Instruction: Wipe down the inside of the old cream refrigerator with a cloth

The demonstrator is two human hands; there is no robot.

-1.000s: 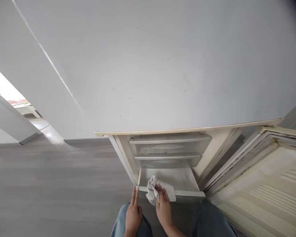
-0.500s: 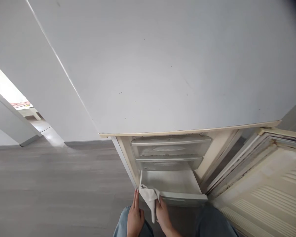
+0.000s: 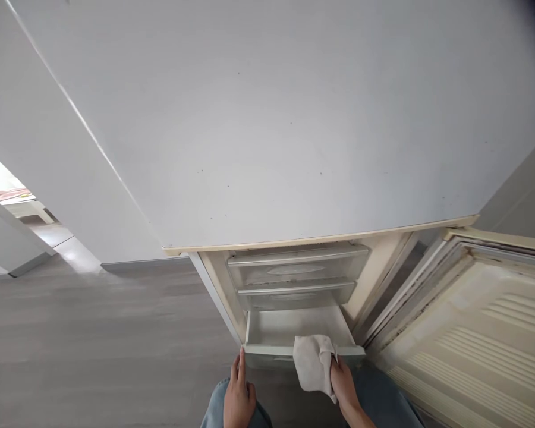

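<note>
The right hand (image 3: 345, 386) clutches a cloth (image 3: 312, 362) on the open drawer (image 3: 294, 324)'s front rim. The left hand (image 3: 238, 395), fingers together, touches its corner. Wiping looks underway.

pale plastic bottom drawer (image 3: 289, 326) is sitting pulled out | crumpled white fabric cloth (image 3: 312, 362) is draping over its front rim

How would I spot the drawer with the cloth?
Find the white fridge, its door open to the right. Of three stacked drawers inside, it is the bottom drawer: the only one pulled out, a white cloth draped over its front rim.
</note>
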